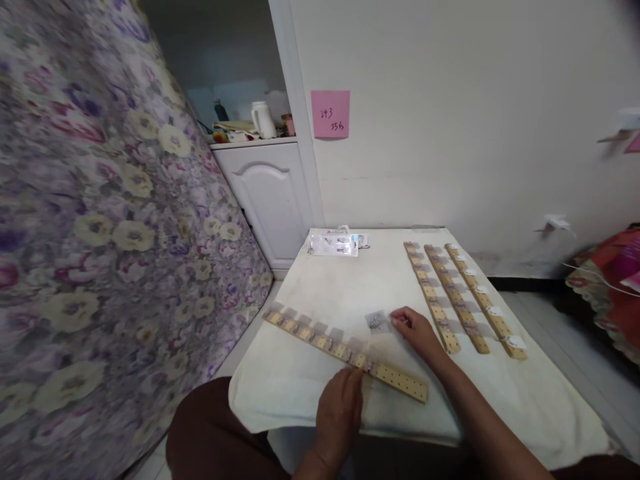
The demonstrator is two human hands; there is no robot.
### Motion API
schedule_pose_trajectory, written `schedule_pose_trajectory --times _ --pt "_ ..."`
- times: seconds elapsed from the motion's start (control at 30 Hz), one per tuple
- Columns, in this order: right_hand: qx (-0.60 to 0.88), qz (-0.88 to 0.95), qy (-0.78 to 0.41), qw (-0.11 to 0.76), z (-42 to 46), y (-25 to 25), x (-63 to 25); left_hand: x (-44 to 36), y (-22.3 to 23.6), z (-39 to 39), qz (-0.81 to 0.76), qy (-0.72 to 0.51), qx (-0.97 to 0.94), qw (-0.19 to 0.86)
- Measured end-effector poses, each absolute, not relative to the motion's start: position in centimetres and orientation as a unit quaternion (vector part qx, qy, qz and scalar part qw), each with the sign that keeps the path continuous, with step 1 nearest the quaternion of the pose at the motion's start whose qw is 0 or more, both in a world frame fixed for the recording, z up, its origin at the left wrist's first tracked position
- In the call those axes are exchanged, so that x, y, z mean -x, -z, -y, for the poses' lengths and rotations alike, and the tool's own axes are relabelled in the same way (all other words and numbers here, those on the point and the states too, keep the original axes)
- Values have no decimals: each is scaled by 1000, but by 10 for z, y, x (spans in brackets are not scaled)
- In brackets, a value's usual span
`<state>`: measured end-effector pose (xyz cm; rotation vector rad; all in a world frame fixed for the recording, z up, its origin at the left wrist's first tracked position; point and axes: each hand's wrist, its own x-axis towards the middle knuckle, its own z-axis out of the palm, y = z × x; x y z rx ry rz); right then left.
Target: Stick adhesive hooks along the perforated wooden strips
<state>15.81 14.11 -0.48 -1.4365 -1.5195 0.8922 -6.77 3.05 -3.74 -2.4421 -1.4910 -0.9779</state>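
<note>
A pale wooden strip with rows of small holes point(403, 381) lies slantwise across the near part of the table. Small metal pieces and clear plastic flaps stand along most of it, while its right end shows bare holes. My left hand point(339, 403) is closed at the strip's near edge, fingertips against it. Beyond the strip lies a small clear plastic bag point(376, 321) with shiny metal bits inside. Thumb and forefinger pinched, my right hand point(414, 331) is just right of the bag; what is between the fingertips is too small to make out.
Three similar strips, one of them a wooden strip with white tags point(484, 300), lie side by side at the right. Flat clear packaging point(333, 245) rests at the table's far left. A floral curtain point(120, 233) hangs on the left, and a wall stands behind the table point(360, 273).
</note>
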Motion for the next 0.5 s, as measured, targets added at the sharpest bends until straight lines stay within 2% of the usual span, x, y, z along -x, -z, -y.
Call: schedule_pose_trajectory --times 0.37,0.5 --pt "557 583 -390 444 -159 7 -152 67 38 -30 498 311 807 69" --pt "529 514 -487 468 -139 -4 -166 65 33 -31 498 309 808 52"
